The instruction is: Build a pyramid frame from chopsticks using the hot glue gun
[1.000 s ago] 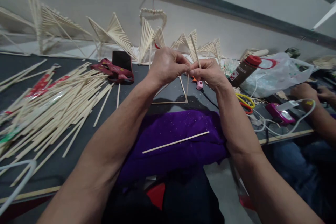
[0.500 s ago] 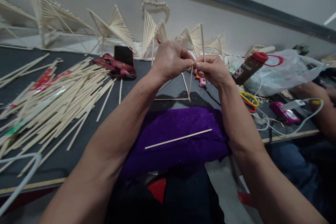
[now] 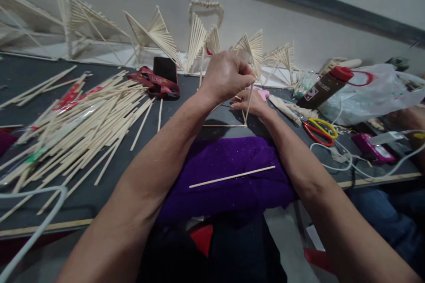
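My left hand point(image 3: 229, 75) is closed in a pinch on the upper end of a slim wooden stick point(image 3: 249, 106). That stick slants upward from the corner of a stick frame point(image 3: 226, 125), partly hidden by my arm. Lower down, my right hand point(image 3: 252, 102) reaches left behind the upright stick, fingers stretched out. It lies against a pink tool point(image 3: 263, 93), mostly covered, which looks like a glue gun. Closer to me, a single loose stick point(image 3: 232, 177) rests on a folded purple cloth point(image 3: 212, 199).
Many loose sticks point(image 3: 83, 137) lie in a pile at left. A phone point(image 3: 165, 70) and red lanyard point(image 3: 156, 82) sit behind. Finished stick models point(image 3: 152, 35) line the wall. At right are scissors point(image 3: 320, 130), a bottle point(image 3: 327, 86), a plastic bag point(image 3: 368, 97) and a purple device point(image 3: 373, 147).
My right hand has let go of the second stick and moved down beside the pink tool. My left hand keeps its pinch at the frame's upright stick. The view has shifted slightly.
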A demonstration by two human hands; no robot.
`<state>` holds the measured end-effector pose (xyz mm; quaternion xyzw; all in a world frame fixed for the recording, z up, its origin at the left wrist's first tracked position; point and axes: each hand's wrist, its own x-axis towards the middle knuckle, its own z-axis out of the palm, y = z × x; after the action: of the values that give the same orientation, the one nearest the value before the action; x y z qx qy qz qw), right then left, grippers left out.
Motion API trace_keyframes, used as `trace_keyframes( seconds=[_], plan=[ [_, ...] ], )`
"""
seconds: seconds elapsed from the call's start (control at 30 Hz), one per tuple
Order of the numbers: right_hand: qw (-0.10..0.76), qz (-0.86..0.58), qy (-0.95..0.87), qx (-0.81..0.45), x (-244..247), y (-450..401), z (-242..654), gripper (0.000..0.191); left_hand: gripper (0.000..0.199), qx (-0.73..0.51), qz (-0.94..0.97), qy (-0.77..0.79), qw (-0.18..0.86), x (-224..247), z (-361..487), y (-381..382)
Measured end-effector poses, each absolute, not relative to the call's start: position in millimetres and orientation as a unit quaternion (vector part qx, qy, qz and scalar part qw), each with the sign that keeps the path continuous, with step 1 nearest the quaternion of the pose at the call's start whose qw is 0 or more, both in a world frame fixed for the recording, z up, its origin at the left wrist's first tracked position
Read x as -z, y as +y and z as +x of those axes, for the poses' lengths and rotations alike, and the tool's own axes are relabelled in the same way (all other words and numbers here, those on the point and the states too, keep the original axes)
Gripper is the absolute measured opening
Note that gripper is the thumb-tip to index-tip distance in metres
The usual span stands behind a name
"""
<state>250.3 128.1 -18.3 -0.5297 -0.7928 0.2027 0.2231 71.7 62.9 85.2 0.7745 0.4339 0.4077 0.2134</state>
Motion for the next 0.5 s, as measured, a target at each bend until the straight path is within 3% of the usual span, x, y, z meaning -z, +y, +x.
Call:
trace_keyframes(
  seconds=[0.2,0.5],
  plan=[
    [0.167,-0.552,-0.804,-0.146,21.6,129.4,244.2,0.006,0.016,-0.407,0.764,0.441,0.236,-85.7,71.9,62.9],
    [0.282,-0.548,-0.772,-0.156,14.7,127.1,254.8,0.017,0.015,-0.417,0.756,0.437,0.251,-87.1,72.7,62.0]
  ],
)
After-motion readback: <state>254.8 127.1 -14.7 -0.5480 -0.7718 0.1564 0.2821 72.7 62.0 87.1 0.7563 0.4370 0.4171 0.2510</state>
